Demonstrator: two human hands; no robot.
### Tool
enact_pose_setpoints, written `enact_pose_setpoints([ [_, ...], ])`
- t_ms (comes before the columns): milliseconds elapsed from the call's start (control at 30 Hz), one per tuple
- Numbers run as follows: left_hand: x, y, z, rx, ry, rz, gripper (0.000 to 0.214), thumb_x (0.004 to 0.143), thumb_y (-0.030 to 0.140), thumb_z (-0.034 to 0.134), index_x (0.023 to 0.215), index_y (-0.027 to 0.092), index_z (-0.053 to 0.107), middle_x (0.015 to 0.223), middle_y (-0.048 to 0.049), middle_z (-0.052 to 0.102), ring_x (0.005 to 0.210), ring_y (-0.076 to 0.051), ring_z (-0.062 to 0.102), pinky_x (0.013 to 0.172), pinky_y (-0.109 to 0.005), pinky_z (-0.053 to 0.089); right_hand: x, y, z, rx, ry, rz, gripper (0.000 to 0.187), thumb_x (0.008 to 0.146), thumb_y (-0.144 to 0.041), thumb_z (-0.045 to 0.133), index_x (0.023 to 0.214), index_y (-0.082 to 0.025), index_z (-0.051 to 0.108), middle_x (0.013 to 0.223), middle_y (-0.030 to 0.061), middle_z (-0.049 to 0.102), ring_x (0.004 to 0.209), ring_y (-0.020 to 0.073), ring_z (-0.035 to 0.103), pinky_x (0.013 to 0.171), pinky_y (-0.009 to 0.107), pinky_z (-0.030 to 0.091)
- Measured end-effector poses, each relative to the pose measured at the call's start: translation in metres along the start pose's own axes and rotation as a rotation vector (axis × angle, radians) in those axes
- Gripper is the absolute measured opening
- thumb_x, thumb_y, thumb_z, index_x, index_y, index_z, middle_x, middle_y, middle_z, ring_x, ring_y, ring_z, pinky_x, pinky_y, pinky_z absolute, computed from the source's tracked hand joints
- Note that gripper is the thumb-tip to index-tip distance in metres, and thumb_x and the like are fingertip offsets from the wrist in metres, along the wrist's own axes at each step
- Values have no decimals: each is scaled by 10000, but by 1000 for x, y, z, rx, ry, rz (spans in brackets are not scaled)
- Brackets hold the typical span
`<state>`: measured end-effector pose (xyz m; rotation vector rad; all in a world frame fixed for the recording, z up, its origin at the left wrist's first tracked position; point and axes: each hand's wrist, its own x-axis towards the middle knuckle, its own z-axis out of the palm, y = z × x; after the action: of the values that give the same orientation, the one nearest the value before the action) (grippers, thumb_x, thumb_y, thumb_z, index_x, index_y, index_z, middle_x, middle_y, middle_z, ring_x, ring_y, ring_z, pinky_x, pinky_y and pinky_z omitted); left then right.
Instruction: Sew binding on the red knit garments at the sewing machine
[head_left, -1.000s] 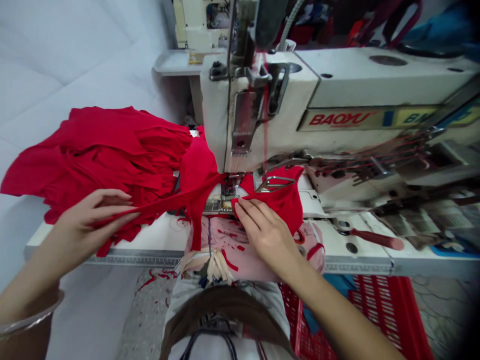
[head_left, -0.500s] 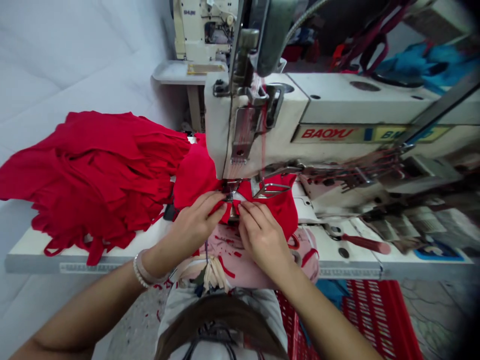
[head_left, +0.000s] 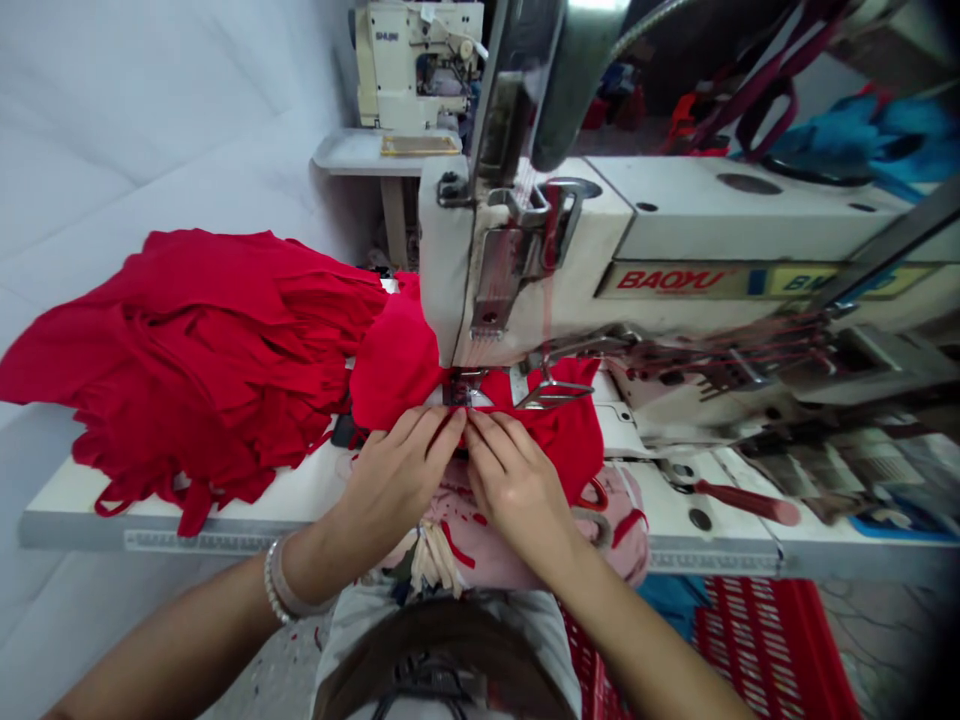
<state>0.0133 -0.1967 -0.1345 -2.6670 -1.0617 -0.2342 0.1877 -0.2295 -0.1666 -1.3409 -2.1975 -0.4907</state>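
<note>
Red fabric (head_left: 395, 375) lies under the needle area of a white sewing machine (head_left: 525, 300), spreading out on both sides of it. My left hand (head_left: 401, 460) pinches the fabric's near edge just in front of the presser foot (head_left: 459, 388). Close beside it, my right hand (head_left: 514, 475) presses its fingers together on the same edge, fingertips almost touching the left ones. The fingers cover the stretch of cloth between them. Red threads run down the machine head to the needles.
A large heap of red fabric pieces (head_left: 202, 370) lies on the table at left. A red-handled tool (head_left: 750, 502) rests at right. Pink cloth (head_left: 487, 545) with red scraps covers the front edge. Below stands a red basket (head_left: 780, 640); another machine (head_left: 420, 65) is behind.
My hands have come together at the fabric edge, the left moving right, and both sit slightly nearer me. The gap between the fingertips has closed. The view has shifted a little.
</note>
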Motion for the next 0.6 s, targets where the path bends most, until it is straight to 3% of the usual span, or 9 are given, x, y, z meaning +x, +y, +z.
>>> enact_pose_setpoints([
  [333,4,-2,3,43,39,-18,398,945,109,442,1327,136,554,1319,-114,606,1146,-229,581,691,-284,542,9,4,0,101,-9,50,330,925,-119,492,1188,-13,661,1175,174,670,1098,272,560,955,417,551],
  [600,10,-7,9,-38,80,4,317,939,83,436,1219,101,583,1289,-143,610,1169,-245,581,795,-317,575,18,14,4,210,-6,103,322,947,-139,458,1166,-61,681,1151,162,679,1067,247,609,928,399,558],
])
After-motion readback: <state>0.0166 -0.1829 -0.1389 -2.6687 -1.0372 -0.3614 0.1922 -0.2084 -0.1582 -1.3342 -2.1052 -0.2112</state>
